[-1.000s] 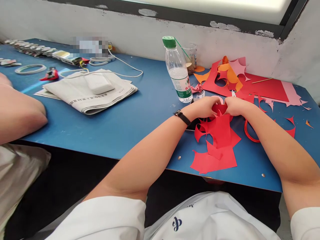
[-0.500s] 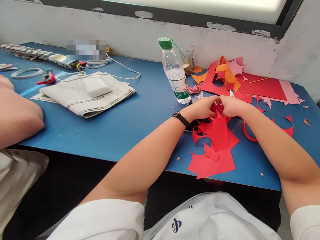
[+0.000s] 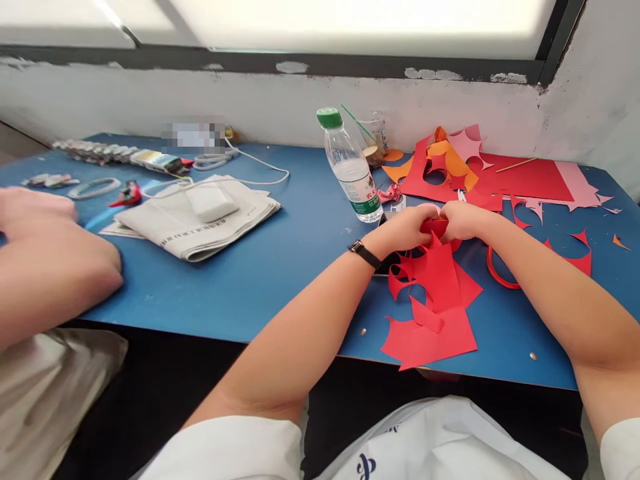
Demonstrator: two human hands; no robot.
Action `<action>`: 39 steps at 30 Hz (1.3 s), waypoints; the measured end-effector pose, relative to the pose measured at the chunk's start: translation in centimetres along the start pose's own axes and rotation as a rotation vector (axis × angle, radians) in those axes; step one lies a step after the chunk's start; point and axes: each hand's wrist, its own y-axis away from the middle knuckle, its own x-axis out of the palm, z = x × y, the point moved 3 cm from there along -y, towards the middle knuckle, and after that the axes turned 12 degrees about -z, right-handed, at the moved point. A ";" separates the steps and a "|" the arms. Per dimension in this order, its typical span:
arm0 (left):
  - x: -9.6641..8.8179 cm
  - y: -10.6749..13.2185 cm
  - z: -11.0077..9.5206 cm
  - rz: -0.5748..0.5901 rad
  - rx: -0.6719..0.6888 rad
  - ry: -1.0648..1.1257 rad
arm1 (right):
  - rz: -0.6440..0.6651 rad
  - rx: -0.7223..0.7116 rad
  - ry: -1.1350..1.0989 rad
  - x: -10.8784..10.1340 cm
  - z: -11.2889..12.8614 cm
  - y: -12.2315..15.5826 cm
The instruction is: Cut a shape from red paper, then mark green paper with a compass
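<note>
My left hand (image 3: 405, 228) and my right hand (image 3: 463, 220) meet over the blue table (image 3: 280, 267), both with fingers closed on a small piece of red paper (image 3: 434, 225). Below them lie cut red paper sheets (image 3: 433, 300) with curved cut-outs, reaching to the table's front edge. A black watch (image 3: 365, 254) sits on my left wrist. Red scissors handles (image 3: 497, 270) show under my right forearm.
A water bottle (image 3: 350, 167) stands just behind my hands, by a plastic cup (image 3: 375, 137). Red, orange and pink paper scraps (image 3: 500, 173) cover the back right. A folded newspaper (image 3: 200, 217) with a white device lies at the left. Another person's arm (image 3: 45, 267) rests at the far left.
The view has tilted up a little, showing more window. My hands stay together on the red paper piece, barely shifted. The other person's arm has moved slightly rightward in view.
</note>
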 end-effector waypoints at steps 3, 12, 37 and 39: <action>-1.2 0.3 0.1 -0.037 0.007 0.051 | -0.032 -0.024 -0.083 -1.0 -0.2 0.3; -4.8 -0.2 2.0 -0.377 -0.462 0.847 | -0.105 -0.179 -0.157 -0.3 -2.4 -0.9; -1.8 -0.6 1.1 -0.310 -0.761 1.424 | -0.012 -0.335 0.010 0.5 -2.6 -0.4; -1.8 -0.6 1.0 -0.310 -0.793 1.474 | -0.038 -0.314 0.015 0.6 -2.4 -0.8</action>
